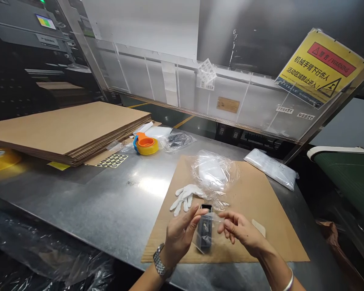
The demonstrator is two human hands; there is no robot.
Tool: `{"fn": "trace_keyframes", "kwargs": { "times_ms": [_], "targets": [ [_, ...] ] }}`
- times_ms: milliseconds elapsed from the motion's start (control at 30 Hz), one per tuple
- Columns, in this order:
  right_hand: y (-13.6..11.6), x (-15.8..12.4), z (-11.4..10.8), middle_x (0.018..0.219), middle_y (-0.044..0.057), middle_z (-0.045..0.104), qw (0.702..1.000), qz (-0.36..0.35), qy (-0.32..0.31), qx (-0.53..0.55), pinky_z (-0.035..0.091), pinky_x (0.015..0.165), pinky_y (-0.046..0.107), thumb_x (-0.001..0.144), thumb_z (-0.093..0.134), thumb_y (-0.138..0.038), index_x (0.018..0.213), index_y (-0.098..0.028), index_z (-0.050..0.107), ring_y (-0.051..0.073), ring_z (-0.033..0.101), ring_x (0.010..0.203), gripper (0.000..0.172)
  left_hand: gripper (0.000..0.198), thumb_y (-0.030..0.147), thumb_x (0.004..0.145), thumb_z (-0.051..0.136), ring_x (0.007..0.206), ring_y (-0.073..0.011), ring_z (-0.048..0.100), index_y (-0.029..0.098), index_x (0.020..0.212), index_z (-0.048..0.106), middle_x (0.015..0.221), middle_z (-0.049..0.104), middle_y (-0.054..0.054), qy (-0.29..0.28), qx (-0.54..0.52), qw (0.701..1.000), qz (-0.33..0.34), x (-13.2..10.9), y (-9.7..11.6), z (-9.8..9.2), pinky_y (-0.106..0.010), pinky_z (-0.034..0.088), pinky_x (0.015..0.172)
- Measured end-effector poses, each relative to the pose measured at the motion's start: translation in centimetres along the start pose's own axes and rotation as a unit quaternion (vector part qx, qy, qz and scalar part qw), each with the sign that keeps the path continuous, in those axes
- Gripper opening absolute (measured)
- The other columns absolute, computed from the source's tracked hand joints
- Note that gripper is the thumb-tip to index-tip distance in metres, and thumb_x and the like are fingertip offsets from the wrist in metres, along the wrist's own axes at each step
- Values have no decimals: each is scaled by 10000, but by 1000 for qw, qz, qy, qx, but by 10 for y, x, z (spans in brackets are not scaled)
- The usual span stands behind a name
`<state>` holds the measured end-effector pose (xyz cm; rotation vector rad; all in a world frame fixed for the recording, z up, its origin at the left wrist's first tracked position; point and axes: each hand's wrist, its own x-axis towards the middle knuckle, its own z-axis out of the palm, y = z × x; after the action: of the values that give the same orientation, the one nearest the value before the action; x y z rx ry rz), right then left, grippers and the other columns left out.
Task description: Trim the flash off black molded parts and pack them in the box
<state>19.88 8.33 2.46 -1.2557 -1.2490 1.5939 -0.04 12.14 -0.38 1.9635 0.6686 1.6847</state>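
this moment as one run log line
left hand: holding clear film | right hand: at film's edge | dark device: seen through film | white glove: on cardboard sheet

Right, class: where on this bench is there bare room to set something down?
Mainly the metal tabletop between the sticker sheet and cardboard sheet; also that sheet's right side, between the plastic packet and right hand. The sheet's middle is crowded: white glove, clear plastic, dark case, left hand.

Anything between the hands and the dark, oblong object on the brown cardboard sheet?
Yes: a clear, thin plastic film, held between bare left hand and bare right hand, overlaps the dark, oblong object. Can't tell if it covers or encloses it. Nothing else visibly intervenes.
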Motion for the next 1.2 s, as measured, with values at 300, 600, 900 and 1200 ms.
{"fn": "trace_keyframes", "kwargs": {
  "times_ms": [300, 600, 900, 1200],
  "targets": [
    [-7, -8, 6, 760, 17, 618, 998, -54, 16, -26, 381, 683, 244, 720, 674, -451, 801, -167, 671, 124, 514, 726, 295, 646, -3, 802, 520, 844, -140, 687, 319, 1340, 363, 1010, 710, -30, -2, 19, 1000, 12, -11, 6, -4, -259, 543, 771],
    [0, -4, 11, 566, -15, 535, 996, -53, 25, -60, 369, 509, 237, 720, 639, -514, 735, -147, 623, 93, 473, 499, 368, 538, 93, 844, 499, 940, -170, 653, 285, 1333, 385, 1062, 688, -36, 60, 74, 990, -106, -30, 4, 1, -327, 502, 863],
    [-7, -12, 40, 612, -19, 494, 951, -147, 82, -260, 274, 556, 249, 730, 645, -250, 605, -188, 507, 114, 403, 594, 196, 212, 378, 779, 599, 591, -128, 517, 167, 760, 598, 644, 554, 2, -80, -70, 931, -348, -28, 39, 8, -233, 432, 550],
    [-1, 0, 45, 617, -36, 392, 927, -187, 128, -300, 319, 537, 222, 858, 481, -246, 666, -206, 377, 106, 392, 579, 222, 196, 344, 804, 568, 636, -147, 503, 173, 710, 551, 654, 540, 0, 40, 35, 931, -361, -43, 30, 7, -266, 422, 615]
  ]
}}
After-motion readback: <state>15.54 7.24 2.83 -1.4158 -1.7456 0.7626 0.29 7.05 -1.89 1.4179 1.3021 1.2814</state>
